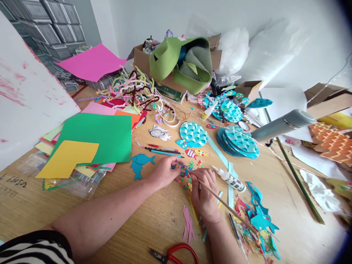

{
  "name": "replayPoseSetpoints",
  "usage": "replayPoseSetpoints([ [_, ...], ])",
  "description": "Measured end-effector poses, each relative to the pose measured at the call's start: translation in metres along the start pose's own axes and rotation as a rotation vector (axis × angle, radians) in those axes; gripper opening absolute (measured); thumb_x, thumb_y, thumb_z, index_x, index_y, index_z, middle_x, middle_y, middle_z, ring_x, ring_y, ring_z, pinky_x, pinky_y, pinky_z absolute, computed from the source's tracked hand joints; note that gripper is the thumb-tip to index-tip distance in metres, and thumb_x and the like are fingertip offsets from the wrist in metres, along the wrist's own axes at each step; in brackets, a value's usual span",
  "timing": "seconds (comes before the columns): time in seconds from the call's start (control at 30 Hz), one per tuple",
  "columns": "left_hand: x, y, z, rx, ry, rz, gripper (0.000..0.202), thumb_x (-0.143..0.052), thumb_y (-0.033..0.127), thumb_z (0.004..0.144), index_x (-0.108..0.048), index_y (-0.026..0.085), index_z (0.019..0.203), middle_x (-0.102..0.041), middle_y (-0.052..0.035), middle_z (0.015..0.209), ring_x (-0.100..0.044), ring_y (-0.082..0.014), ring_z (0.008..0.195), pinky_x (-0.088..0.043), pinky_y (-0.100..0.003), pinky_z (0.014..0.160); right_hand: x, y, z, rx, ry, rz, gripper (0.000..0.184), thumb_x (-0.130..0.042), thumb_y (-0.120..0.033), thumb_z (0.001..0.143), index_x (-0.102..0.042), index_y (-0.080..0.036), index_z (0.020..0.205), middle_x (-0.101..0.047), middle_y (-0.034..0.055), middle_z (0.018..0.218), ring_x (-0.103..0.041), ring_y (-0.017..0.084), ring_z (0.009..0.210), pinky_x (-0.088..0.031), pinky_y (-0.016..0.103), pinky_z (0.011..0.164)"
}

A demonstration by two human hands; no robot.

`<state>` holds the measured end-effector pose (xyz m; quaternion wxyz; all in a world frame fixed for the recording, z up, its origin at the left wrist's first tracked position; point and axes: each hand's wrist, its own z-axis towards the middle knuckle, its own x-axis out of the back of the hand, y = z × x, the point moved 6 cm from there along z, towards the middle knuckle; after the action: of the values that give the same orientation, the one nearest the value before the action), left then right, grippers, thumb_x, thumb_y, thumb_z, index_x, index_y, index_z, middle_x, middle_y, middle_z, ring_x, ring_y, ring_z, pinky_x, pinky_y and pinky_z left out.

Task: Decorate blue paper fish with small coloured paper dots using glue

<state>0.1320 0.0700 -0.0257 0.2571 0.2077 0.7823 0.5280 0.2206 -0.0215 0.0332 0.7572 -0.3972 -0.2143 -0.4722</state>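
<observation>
Tabletop point(154, 234) in pale wood, crowded edge to edge as the head camera sees it, with a white wall point(132, 18) behind. Cardboard box point(141, 60) and green felt point(165, 55) at the back, a green sheet point(101, 135) over the paper pile at left, a grey flask point(284, 125) at right. Dead centre, between the hands, is a spotted paper piece point(181, 170): the left hand's point(166, 171) fingers pinch it, the right hand's point(205, 194) fingers clasp a thin stick point(231, 209). They mask much of the paper; whether the stick touches it, I can't tell. A red-handled tool point(176, 248) gets cut off below, and the right edge smears into dark blur.
</observation>
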Motion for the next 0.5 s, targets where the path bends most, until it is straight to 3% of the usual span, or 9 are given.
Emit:
replayPoseSetpoints([
  [0.5,0.0012,-0.0011,0.0014,-0.001,0.004,0.011,0.018,-0.055,0.007,0.079,-0.061,0.009,0.096,-0.067,-0.0104,0.095,-0.067,-0.016,0.069,-0.055,-0.022,0.045,0.0022,0.0024,-0.0007,-0.046,0.028,0.054,0.014,-0.046,-0.009,0.089,-0.054,-0.02,0.092,-0.06,0.0029,0.08,-0.051,0.016,0.077,-0.04,0.034,0.072],
])
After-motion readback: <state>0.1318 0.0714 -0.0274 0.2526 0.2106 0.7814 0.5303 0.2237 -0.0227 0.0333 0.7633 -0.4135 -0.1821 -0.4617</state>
